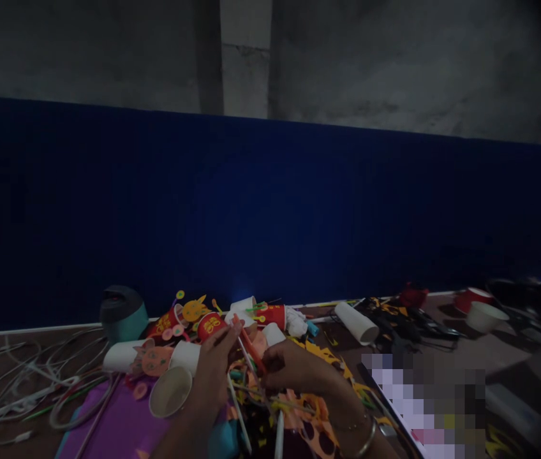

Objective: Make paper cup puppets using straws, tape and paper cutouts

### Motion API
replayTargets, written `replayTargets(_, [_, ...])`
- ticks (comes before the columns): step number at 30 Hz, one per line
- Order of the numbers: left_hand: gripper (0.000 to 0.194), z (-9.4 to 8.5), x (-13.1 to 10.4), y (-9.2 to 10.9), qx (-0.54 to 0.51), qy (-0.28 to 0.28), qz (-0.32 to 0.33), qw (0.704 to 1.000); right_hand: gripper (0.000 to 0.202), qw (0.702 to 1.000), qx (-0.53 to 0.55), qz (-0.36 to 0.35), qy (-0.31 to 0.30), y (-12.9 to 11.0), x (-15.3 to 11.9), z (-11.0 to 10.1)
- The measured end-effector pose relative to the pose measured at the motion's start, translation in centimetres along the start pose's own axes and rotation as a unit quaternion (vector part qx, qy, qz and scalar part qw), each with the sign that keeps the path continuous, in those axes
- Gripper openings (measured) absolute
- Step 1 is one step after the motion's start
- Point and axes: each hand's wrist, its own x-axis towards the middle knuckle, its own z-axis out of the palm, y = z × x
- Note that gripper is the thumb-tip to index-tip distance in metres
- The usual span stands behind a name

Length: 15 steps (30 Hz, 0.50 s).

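Observation:
Between my two hands is a slim orange-red stick-like thing, with a thin pale strip alongside; its exact kind is unclear in the dim light. My left hand pinches the upper end with its fingertips. The lower end lies in the closed fingers of my right hand, which has a bangle on the wrist. Just left of my left hand, a paper cup lies tilted with its mouth toward me. Orange and yellow paper cutouts and several sticks lie beneath my hands. Behind them are red printed cups.
White cables tangle at the left beside a teal and black device. Purple sheets lie at the front left. A white cup lies on its side at right, near a white bowl. A blue panel stands behind.

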Motion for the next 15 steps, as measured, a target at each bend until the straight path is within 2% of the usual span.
replayTargets(2, [0.031, 0.02, 0.02, 0.12, -0.011, 0.006, 0.001, 1.000, 0.008, 1.000, 0.012, -0.008, 0.013, 0.09, 0.03, -0.11])
replayTargets(6, [0.036, -0.13, 0.17, 0.04, -0.009, 0.013, 0.008, 1.000, 0.014, 0.998, 0.013, -0.039, 0.045, 0.45, 0.28, -0.10])
replayTargets(9, [0.037, -0.27, 0.34, -0.21, -0.021, 0.007, -0.002, 1.000, 0.016, 0.998, -0.019, -0.028, 0.046, 0.39, 0.23, 0.06])
replayTargets(12, [0.033, -0.24, 0.35, -0.30, -0.023, 0.007, 0.001, 1.000, 0.019, 0.996, -0.062, -0.012, 0.060, 0.08, -0.04, 0.17])
replayTargets(15, [0.025, 0.00, 0.10, -0.10, -0.025, -0.006, -0.001, 1.000, 0.018, 0.994, -0.086, -0.025, 0.068, -0.30, -0.33, 0.18])
